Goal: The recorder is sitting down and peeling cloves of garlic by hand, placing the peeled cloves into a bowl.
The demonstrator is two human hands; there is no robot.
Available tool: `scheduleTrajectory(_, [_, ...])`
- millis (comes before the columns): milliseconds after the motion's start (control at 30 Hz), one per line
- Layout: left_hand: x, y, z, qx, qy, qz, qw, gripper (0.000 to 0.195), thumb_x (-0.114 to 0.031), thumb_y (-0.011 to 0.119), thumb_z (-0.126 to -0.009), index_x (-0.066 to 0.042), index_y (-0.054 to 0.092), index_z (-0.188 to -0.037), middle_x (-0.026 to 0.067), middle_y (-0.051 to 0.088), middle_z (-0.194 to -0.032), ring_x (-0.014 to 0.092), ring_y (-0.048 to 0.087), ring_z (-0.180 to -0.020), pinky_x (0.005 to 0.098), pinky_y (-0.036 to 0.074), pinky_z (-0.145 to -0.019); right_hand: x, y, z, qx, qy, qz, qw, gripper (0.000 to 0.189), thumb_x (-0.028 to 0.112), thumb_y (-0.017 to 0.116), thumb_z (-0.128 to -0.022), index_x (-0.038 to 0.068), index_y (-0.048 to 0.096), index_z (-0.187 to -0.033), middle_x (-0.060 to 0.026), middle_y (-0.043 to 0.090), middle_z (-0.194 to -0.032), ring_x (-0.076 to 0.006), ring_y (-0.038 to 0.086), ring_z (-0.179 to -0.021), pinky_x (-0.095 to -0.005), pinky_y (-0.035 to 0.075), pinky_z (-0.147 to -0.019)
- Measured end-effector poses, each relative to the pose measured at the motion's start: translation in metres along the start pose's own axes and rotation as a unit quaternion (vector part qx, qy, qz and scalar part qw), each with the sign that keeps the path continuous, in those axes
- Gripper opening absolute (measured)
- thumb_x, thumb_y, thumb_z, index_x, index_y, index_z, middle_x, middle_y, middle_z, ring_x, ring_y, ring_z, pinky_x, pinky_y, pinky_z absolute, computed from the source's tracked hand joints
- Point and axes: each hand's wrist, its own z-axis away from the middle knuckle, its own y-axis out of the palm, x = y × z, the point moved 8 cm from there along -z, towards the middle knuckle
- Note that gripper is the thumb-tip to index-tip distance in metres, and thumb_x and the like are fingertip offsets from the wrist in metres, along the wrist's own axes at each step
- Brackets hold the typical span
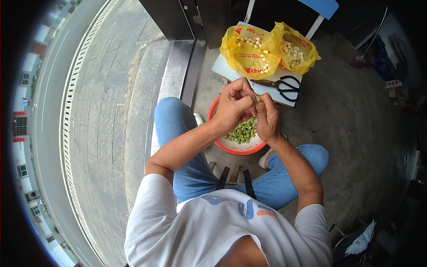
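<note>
Both my hands meet above a red-rimmed basin (241, 152). My left hand (236, 105) and my right hand (268, 116) pinch a small, pale, round piece (257, 99), perhaps a seed, between their fingertips. Below them, green hulls or pods (243, 132) lie heaped in the basin, partly hidden by my hands. Beyond the basin, black-handled scissors (283, 87) rest on a light-coloured chair seat. Two yellow plastic bags stand on the same seat: the left bag (245, 61) holds loose pale round seeds (252, 41), the right bag (305, 65) a pile of pale pieces (293, 54).
The chair seat (222, 68) has a blue backrest (322, 6) behind it. A metal door sill (176, 70) runs along the left, with pavement and a road outside. My knees flank the basin. Concrete blocks (393, 85) stand far right.
</note>
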Motion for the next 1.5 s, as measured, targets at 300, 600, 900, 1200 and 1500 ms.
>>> scheduleTrajectory(300, [0.003,-0.001,-0.002,-0.003,0.001,0.039,0.999,0.006,0.000,0.051,-0.079,-0.004,0.048,-0.082,0.0072,0.058,-0.058,0.011,0.046,-0.038,0.0225,0.034,-0.033,-0.016,0.010,0.003,0.003,0.091,-0.154,0.984,0.028,0.030,0.033,-0.102,0.008,0.039,-0.086,0.0008,0.043,-0.073,-0.0048,0.047,-0.059,-0.0198,0.041,-0.051])
scheduleTrajectory(600, [-0.003,-0.006,-0.011,0.020,-0.004,-0.014,1.000,0.010,-0.002,0.050,-0.081,-0.003,0.049,-0.091,0.0074,0.059,-0.064,0.011,0.051,-0.044,0.0220,0.038,-0.039,-0.020,0.006,-0.014,0.084,0.184,-0.257,0.945,0.032,0.035,0.033,-0.102,0.009,0.045,-0.088,0.0045,0.042,-0.060,0.0004,0.031,-0.044,-0.0149,0.025,-0.038])
scheduleTrajectory(900, [-0.005,-0.002,-0.014,0.034,-0.015,-0.134,0.990,0.014,-0.002,0.051,-0.083,-0.002,0.051,-0.098,0.0015,0.054,-0.069,0.005,0.046,-0.050,0.0196,0.034,-0.044,-0.038,0.000,-0.001,0.103,0.286,-0.320,0.898,0.038,0.037,0.033,-0.101,0.007,0.046,-0.083,0.0026,0.037,-0.054,-0.0032,0.028,-0.039,-0.0176,0.024,-0.035])
scheduleTrajectory(1200, [0.015,-0.021,-0.016,-0.005,-0.086,-0.081,0.993,0.009,-0.012,0.057,-0.089,-0.004,0.054,-0.093,0.0028,0.060,-0.070,0.006,0.053,-0.053,0.0190,0.038,-0.044,-0.039,-0.017,-0.007,0.060,0.239,-0.261,0.933,0.025,0.027,0.052,-0.096,0.005,0.052,-0.085,0.0023,0.046,-0.059,-0.0017,0.037,-0.045,-0.0176,0.029,-0.039])
scheduleTrajectory(1500, [0.014,-0.020,-0.018,-0.032,-0.046,-0.236,0.970,0.010,-0.004,0.058,-0.085,0.005,0.053,-0.090,0.0072,0.060,-0.070,0.010,0.058,-0.052,0.0216,0.047,-0.043,0.001,-0.038,-0.023,-0.040,-0.036,0.210,0.976,0.016,-0.001,0.066,-0.077,-0.001,0.063,-0.094,-0.0099,0.065,-0.079,-0.0177,0.056,-0.061,-0.0278,0.044,-0.053])
